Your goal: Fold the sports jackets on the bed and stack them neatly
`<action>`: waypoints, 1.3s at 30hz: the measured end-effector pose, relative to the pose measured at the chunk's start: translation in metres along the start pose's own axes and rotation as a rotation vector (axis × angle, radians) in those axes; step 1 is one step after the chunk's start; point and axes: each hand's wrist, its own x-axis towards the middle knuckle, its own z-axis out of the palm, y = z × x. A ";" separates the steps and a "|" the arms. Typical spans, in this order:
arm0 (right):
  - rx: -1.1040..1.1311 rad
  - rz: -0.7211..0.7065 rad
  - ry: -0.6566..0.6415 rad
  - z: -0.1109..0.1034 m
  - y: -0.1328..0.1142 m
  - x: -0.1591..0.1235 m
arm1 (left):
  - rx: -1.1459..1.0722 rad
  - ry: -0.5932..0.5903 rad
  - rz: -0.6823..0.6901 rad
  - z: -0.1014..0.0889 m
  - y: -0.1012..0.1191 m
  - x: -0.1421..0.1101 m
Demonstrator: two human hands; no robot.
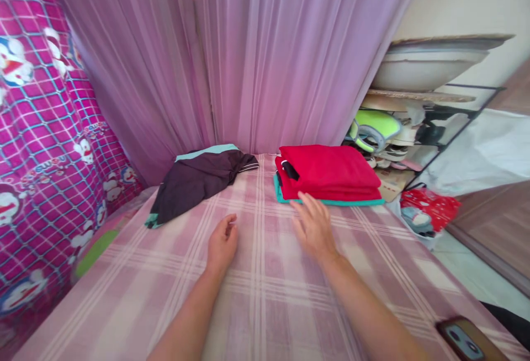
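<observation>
My right hand (312,226) stretches forward with its fingers spread flat, empty, the fingertips just short of a folded stack (329,176) of red garments on a teal one. My left hand (222,243) hovers over the pink checked bedsheet (265,283) with loosely curled, parted fingers and holds nothing. An unfolded dark purple garment (194,181) with teal trim lies beyond the left hand, near the curtain.
A sheer pink curtain (232,57) hangs behind the bed. A magenta cartoon-print cloth (45,146) hangs at the left. At the right stand a rack (418,112) with basins and shoes and a red bag (428,206) on the floor. A phone (470,341) lies at the bed's near right corner.
</observation>
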 end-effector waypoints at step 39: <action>0.471 0.390 -0.532 -0.037 -0.083 -0.085 | 0.607 -0.476 0.407 -0.076 0.099 -0.143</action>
